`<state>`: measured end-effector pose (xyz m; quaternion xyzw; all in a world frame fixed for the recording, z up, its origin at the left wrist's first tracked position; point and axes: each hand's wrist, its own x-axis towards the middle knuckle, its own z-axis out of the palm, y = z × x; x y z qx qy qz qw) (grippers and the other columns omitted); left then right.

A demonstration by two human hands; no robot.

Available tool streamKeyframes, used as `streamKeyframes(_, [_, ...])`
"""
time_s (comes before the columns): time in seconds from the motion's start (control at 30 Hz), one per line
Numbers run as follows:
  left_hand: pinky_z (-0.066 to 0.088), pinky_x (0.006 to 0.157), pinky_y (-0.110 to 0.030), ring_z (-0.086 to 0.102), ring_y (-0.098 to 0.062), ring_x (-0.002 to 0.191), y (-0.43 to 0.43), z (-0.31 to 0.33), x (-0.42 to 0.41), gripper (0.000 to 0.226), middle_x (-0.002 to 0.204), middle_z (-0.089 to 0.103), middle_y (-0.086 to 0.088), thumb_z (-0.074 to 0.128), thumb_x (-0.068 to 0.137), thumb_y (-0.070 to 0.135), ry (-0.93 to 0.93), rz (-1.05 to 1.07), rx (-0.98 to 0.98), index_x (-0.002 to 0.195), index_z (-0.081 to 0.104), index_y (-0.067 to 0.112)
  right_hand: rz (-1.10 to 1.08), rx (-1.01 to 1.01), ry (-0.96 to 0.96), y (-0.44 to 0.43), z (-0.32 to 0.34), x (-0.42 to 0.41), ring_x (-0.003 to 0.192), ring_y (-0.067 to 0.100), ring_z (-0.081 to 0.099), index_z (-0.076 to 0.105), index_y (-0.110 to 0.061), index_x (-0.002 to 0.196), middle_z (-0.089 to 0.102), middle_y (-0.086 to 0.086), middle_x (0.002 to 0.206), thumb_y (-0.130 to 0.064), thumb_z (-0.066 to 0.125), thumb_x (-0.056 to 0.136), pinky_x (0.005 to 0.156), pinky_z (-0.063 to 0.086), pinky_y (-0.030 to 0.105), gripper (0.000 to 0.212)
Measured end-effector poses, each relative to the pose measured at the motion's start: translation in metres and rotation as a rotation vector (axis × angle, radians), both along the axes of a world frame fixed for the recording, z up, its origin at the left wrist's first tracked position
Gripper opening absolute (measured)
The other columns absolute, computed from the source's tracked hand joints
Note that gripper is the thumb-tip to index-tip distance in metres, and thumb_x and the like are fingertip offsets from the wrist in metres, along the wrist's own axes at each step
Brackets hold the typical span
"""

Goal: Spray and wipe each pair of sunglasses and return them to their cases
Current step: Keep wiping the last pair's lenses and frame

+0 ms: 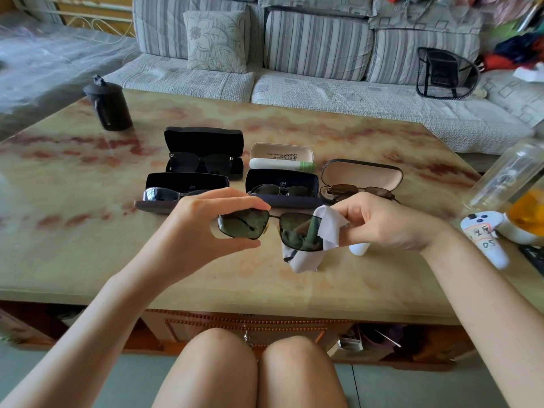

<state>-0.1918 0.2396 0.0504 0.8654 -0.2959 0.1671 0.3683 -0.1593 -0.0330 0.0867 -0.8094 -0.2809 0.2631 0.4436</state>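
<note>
Wiping step: one pair of sunglasses (244,223) is under the white cloth (328,231).
The left hand (206,219) pinches the rim of one lens, and the right hand (388,222) pinches the cloth around the other. The pair hangs between both hands, above the table (88,231). Next, probably: finish the lenses, fold the arms, then lay it in the cream case (281,151), which seems without glasses.
</note>
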Motion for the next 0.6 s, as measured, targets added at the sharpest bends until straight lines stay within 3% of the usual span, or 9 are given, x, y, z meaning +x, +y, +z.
streamKeyframes(0.07, [0.042,0.086,-0.006,0.058,0.005,0.101,-0.001,0.000,0.000,0.047,0.109,0.063,0.017,0.082,0.070,0.021,-0.004,0.002,0.003,0.115,0.069,0.022,-0.014,-0.020,-0.027,0.000,-0.001,0.002,0.087,0.022,0.067,0.069,0.001,0.086,0.071,0.023,0.093,0.009,0.064,0.083,0.076,0.048,0.015,0.010])
streamKeyframes(0.1, [0.041,0.085,-0.005,0.057,0.006,0.100,-0.001,0.001,0.000,0.047,0.109,0.063,0.017,0.082,0.070,0.021,-0.008,0.003,0.003,0.115,0.069,0.022,-0.023,-0.021,-0.043,0.001,0.000,0.002,0.087,0.020,0.067,0.071,0.000,0.084,0.071,0.023,0.093,0.011,0.064,0.082,0.076,0.048,0.016,0.013])
streamKeyframes(0.23, [0.040,0.085,-0.004,0.056,0.007,0.100,-0.001,0.003,0.000,0.048,0.108,0.063,0.018,0.083,0.070,0.020,-0.021,0.017,0.004,0.115,0.068,0.023,-0.072,-0.037,-0.107,0.004,0.001,0.003,0.085,0.013,0.066,0.070,0.009,0.093,0.073,0.014,0.097,0.007,0.071,0.077,0.076,0.048,0.015,0.016])
streamKeyframes(0.33, [0.042,0.085,-0.005,0.058,0.002,0.100,-0.001,0.002,0.001,0.048,0.108,0.065,0.014,0.083,0.070,0.020,-0.015,0.019,0.000,0.116,0.068,0.023,-0.118,-0.079,-0.175,0.005,0.001,0.004,0.099,0.000,0.063,0.075,-0.001,0.095,0.070,0.005,0.110,0.002,0.077,0.072,0.082,0.045,0.011,0.023])
streamKeyframes(0.43, [0.045,0.086,-0.008,0.060,-0.003,0.100,-0.002,-0.001,0.000,0.048,0.108,0.066,0.011,0.083,0.070,0.020,0.006,0.022,-0.005,0.116,0.068,0.024,-0.087,-0.062,-0.160,0.009,0.002,0.001,0.096,0.020,0.065,0.075,0.002,0.091,0.068,0.012,0.104,0.006,0.077,0.072,0.076,0.050,0.015,0.020])
streamKeyframes(0.53, [0.043,0.087,-0.006,0.059,-0.001,0.100,-0.003,-0.001,-0.001,0.050,0.109,0.065,0.013,0.084,0.070,0.018,-0.010,0.020,0.017,0.116,0.068,0.024,-0.050,-0.045,-0.108,0.012,-0.001,-0.001,0.094,0.038,0.065,0.072,0.007,0.092,0.069,0.023,0.100,0.009,0.075,0.073,0.078,0.055,0.034,0.019])
streamKeyframes(0.6, [0.046,0.087,-0.009,0.059,-0.002,0.098,-0.003,-0.001,-0.001,0.049,0.109,0.065,0.012,0.085,0.069,0.015,-0.027,0.012,0.040,0.115,0.069,0.022,-0.051,-0.048,-0.081,0.016,-0.006,-0.001,0.082,0.035,0.067,0.072,0.006,0.092,0.071,0.023,0.095,0.011,0.072,0.075,0.072,0.056,0.033,0.018])
